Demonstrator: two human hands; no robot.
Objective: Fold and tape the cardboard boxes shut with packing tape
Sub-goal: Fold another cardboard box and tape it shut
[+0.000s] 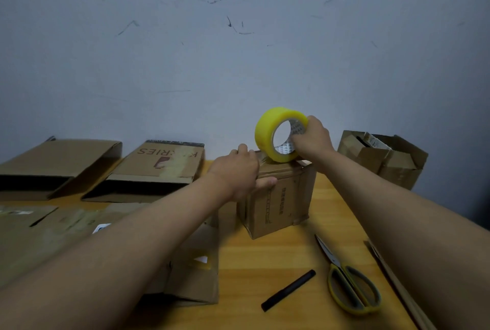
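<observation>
- Taping small box [278,197] at counter [265,263] centre: our right hand [311,139] grip curls round tape roll [275,135] on its top
- Left hand [238,170] flat, pressing flaps; we should pull tape straight along seam

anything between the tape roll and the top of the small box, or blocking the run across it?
Nothing visible. The right hand holds the tape roll already standing on the top of the small box. The left hand presses the box's near left top edge, beside the roll. The scissors and black pen lie nearer on the table.
</observation>
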